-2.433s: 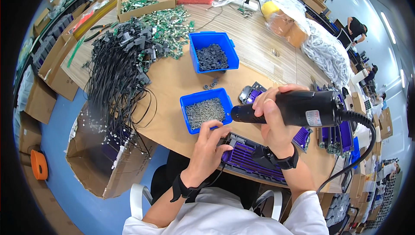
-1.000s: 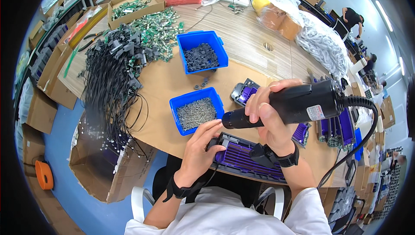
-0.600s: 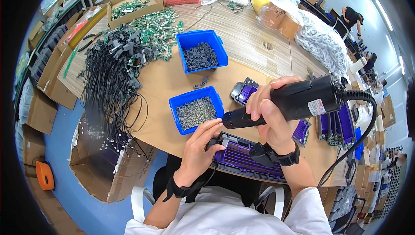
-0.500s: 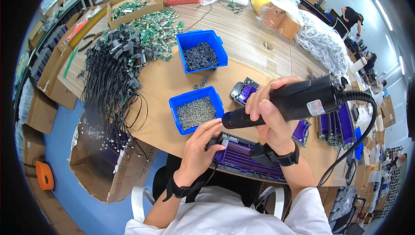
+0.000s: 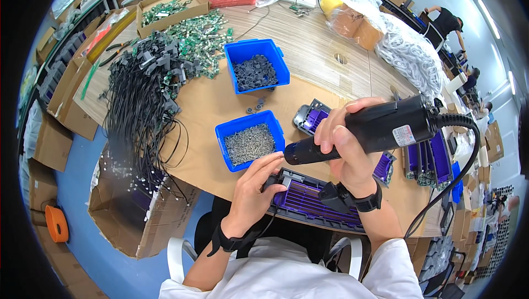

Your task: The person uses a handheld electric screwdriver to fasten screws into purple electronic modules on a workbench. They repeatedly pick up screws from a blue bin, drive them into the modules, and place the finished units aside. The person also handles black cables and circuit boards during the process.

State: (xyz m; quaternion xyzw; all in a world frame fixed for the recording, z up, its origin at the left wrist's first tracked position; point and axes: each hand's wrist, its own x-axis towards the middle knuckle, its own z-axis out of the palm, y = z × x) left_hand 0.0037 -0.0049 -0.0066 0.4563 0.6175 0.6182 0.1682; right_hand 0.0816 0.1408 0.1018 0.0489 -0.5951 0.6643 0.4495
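My right hand [image 5: 350, 145] is wrapped around a black corded electric screwdriver [image 5: 388, 125], tilted with its nose toward my left fingertips. The screwdriver's tip is hidden behind those fingers. My left hand [image 5: 249, 191] grips the left end of a long dark housing [image 5: 311, 197] with a purple ribbed inside. Its thumb presses by a small grey piece [image 5: 286, 181] there, while the other fingers reach over the far edge to the screwdriver's nose. The housing lies along the table's near edge. Just beyond it stands a blue bin [image 5: 222, 143] of small screws [image 5: 250, 143].
Another blue bin [image 5: 237, 51] holds dark grey round parts. At left lie black cables [image 5: 129, 101] and green circuit boards [image 5: 206, 34]. Smaller purple-and-grey parts [image 5: 313, 116] and stacked purple housings [image 5: 427, 161] sit right. The screwdriver's cord [image 5: 463, 180] loops down at right.
My hands, the screwdriver and the housing stay almost in place, with only a very slight shift of the screwdriver. A distant person at the upper right has moved their arms.
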